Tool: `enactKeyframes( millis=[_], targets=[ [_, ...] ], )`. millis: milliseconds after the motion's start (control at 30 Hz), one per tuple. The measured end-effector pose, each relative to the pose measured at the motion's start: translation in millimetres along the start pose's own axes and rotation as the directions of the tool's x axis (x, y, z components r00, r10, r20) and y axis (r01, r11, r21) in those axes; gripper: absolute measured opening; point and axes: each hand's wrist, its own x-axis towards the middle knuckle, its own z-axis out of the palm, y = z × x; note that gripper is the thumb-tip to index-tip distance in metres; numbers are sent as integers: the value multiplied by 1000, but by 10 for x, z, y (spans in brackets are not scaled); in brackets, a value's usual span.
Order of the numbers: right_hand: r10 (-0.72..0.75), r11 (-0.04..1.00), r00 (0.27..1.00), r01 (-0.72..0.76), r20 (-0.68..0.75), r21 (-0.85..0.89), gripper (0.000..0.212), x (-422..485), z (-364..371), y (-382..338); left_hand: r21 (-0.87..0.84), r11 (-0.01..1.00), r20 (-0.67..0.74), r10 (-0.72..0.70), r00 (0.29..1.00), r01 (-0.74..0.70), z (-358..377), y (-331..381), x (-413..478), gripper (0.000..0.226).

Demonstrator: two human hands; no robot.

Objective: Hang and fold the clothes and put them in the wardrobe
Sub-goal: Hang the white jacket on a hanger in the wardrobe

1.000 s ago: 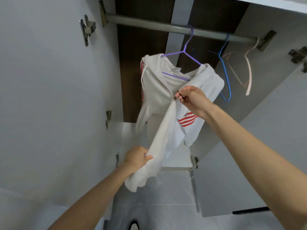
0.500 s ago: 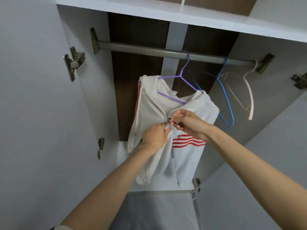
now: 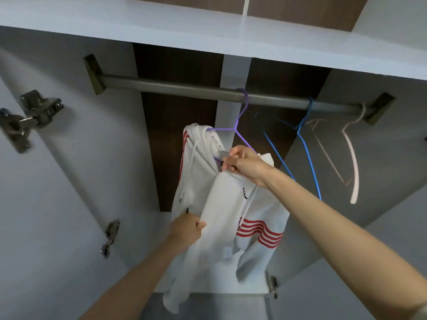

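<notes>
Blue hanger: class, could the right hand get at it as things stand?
Probably yes, once freed: the right hand pinches the white hoodie at its collar, and the blue hanger hangs bare beside it, nothing between.

Rail (image 3: 184,87) left of the purple hanger (image 3: 240,121) hook: open stretch up to the left bracket, so there's room to reach in between the side wall and the white hoodie (image 3: 221,204). Right side is tight: blue hanger (image 3: 308,146) hangs just beside the hoodie's shoulder, pale hanger (image 3: 354,167) next, near the right bracket. Shelf (image 3: 161,31) sits close over the rail (little room above the hooks). Hoodie front is blocked by the left hand (image 3: 187,229) gripping its edge and the right hand (image 3: 245,165) pinching at the collar. Hinges (image 3: 27,116) stick out of the left door.
</notes>
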Motion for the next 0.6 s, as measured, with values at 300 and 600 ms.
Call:
enactKeyframes(
  millis=[300,600],
  targets=[
    [-607,540,786,299,-118,-787,28,119,-613,270,-186,977,114,-87,990,108,-441,231,576,32],
    [-270,661,961,142,-57,-736,26,436,-631,646,-756,650,-41,-160,986,74,-1387,805,1295,48]
  ],
)
